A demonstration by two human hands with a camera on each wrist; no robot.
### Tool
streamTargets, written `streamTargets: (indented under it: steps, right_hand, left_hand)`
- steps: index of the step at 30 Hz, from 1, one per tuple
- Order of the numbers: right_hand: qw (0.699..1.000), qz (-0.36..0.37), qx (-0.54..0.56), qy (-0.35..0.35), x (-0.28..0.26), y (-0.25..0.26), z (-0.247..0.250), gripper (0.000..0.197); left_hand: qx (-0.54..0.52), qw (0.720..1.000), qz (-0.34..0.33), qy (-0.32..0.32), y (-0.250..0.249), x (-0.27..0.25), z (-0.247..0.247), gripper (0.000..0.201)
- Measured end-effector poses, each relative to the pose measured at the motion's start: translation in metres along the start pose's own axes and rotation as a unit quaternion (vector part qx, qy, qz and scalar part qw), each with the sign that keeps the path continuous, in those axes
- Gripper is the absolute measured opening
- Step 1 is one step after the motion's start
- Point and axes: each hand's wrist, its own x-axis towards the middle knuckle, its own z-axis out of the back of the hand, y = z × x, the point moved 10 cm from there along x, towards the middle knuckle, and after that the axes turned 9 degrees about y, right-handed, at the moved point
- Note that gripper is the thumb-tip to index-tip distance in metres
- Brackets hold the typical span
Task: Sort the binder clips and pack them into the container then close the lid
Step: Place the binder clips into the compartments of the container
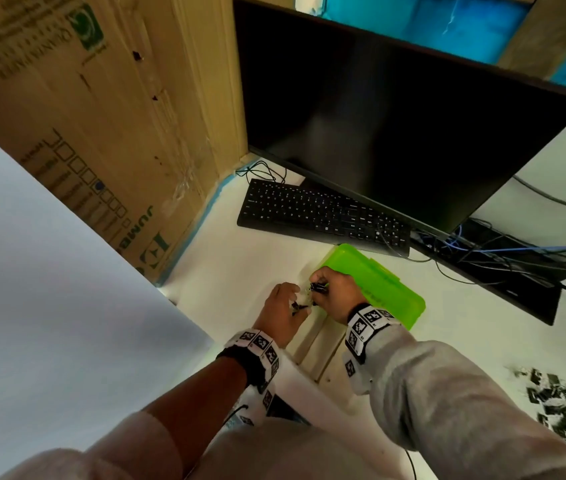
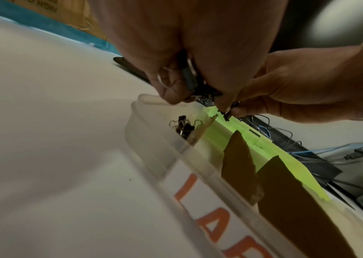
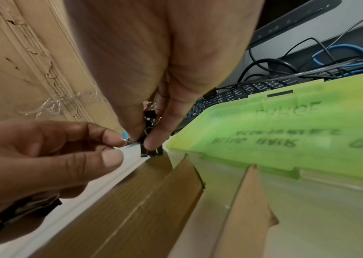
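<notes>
My left hand (image 1: 297, 303) and right hand (image 1: 317, 289) meet above the far end of the clear container (image 2: 145, 157). In the left wrist view, my left hand (image 2: 198, 97) grips a few black binder clips (image 2: 189, 78) in its curled fingers. My right hand (image 3: 145, 139) pinches a small bunch of black binder clips (image 3: 150, 151). My left hand's fingertips (image 3: 112, 139) pinch a wire handle of that bunch. A few clips (image 2: 184, 126) lie in the container's end compartment. The green lid (image 1: 378, 282) stands open behind my right hand.
Brown cardboard dividers (image 2: 238, 167) split the container into compartments. A loose pile of black clips (image 1: 551, 400) lies on the white table at the right. A keyboard (image 1: 323, 216), a monitor (image 1: 395, 126) and tangled cables (image 1: 482, 251) sit behind. Cardboard boxes (image 1: 101, 116) stand at the left.
</notes>
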Motion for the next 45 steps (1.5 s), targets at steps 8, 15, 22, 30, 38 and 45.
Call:
streamTargets:
  steps: [8,15,22,30,38,45]
  right_hand:
    - [1.000,-0.014,0.019,0.001,-0.001,0.000,-0.008,0.027]
    - [1.000,0.002,-0.006,0.008,0.000,0.006,-0.009,0.025]
    - [0.995,0.038,-0.063,0.066,0.000,0.023,-0.020,0.030]
    - [0.977,0.094,-0.132,0.135,-0.002,0.045,-0.041,0.027]
    - [0.971,0.078,-0.171,0.146,-0.006,0.038,-0.042,0.034]
    - [0.984,0.043,-0.149,0.089,-0.026,0.017,-0.025,0.032]
  left_hand:
    - [-0.042,0.999,0.001,0.024,0.001,0.003,-0.011,0.039]
    - [-0.034,0.996,-0.010,0.080,-0.004,-0.002,-0.013,0.048]
    - [-0.025,0.995,-0.016,0.094,0.004,-0.005,0.008,0.070]
    - [-0.008,0.997,-0.005,0.073,0.003,-0.008,0.010,0.047]
    - [0.068,0.996,-0.028,0.057,0.007,-0.009,0.015,0.052]
    - [0.229,0.963,-0.061,0.128,-0.019,0.001,0.001,0.043]
